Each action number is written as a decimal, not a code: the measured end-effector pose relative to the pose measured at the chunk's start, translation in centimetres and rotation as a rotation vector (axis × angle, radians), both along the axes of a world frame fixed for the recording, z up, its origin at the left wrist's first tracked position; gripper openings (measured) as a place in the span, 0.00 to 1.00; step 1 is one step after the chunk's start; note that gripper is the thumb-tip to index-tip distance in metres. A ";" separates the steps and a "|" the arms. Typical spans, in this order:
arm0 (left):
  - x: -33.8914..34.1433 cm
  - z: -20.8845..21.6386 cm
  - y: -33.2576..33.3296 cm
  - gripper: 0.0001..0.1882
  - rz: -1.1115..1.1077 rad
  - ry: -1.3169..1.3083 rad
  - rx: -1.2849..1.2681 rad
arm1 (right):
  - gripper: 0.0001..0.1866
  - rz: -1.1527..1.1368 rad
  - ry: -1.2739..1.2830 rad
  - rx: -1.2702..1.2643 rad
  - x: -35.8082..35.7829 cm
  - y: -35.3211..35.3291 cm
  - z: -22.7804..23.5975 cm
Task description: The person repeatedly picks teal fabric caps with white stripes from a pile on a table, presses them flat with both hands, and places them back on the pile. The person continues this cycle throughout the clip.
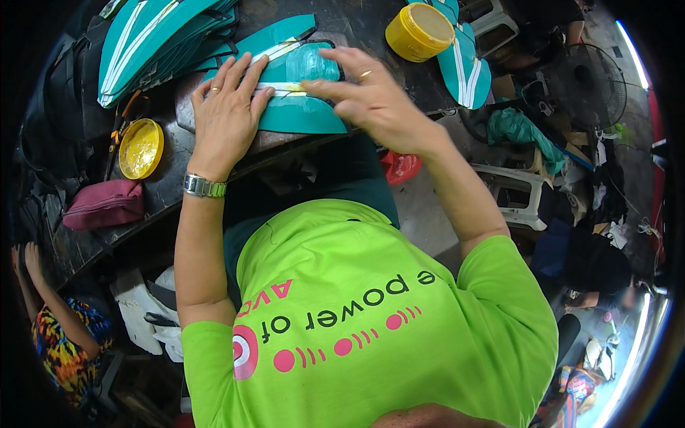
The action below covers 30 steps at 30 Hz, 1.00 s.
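teal panel [307,118] lies flat on the dark table [163,182], under l. hand's [225,118] fingertips & just l. of r. hand [378,96]. l. hand: palm down, fingers a bit spread, pressing panel's narrow end. r. hand: fingers parted, one fingertip at the lower of two white strips [285,87]; slight blur, can't tell if thumb & finger pinch it.

panel's long axis runs abt. l. to r., btwn both hands; narrow end toward l. hand, two wider lobes pointing r., strips making a v that opens toward r. hand. shiny lighter patch [312,63] sits btwn the strips, near r. fingertips.

close past l. hand: stack of teal panels [164,50], crowding that side; can't tell if it touches the worked panel. l. of l. wrist: yellow dish [141,148], w/ orange-handled tool [130,107] just beside; maroon pouch [107,204] nearer the body.

beyond r. hand: yellow tub [414,36], upright, apart from panel, w/ another teal piece [467,75] r. of it. farther r., off table: pale stool [510,196], fan [586,87]. far l. of l. forearm: co-worker's patterned clothing [68,349].
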<state>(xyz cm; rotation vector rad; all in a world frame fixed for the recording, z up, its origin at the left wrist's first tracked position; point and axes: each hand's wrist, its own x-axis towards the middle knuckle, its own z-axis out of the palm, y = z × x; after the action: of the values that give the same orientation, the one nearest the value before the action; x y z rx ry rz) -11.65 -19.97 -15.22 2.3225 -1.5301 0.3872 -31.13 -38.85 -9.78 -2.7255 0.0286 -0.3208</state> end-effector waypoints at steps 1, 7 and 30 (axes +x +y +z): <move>0.0 0.0 0.0 0.26 0.001 -0.001 0.001 | 0.29 -0.018 0.039 -0.143 0.9 0.9 -1.4; -0.2 0.1 0.0 0.27 0.047 -0.001 0.067 | 0.35 0.004 0.077 -0.408 2.2 0.9 -4.0; -0.6 -0.4 -0.4 0.27 0.060 -0.050 0.032 | 0.32 -0.016 0.002 -0.224 -1.1 0.0 -4.9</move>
<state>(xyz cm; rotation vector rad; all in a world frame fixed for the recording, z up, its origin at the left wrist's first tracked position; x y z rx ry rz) -12.26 -20.40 -15.63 2.4045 -1.5025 0.4423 -32.20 -38.82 -14.72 -2.9486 0.0157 -0.3439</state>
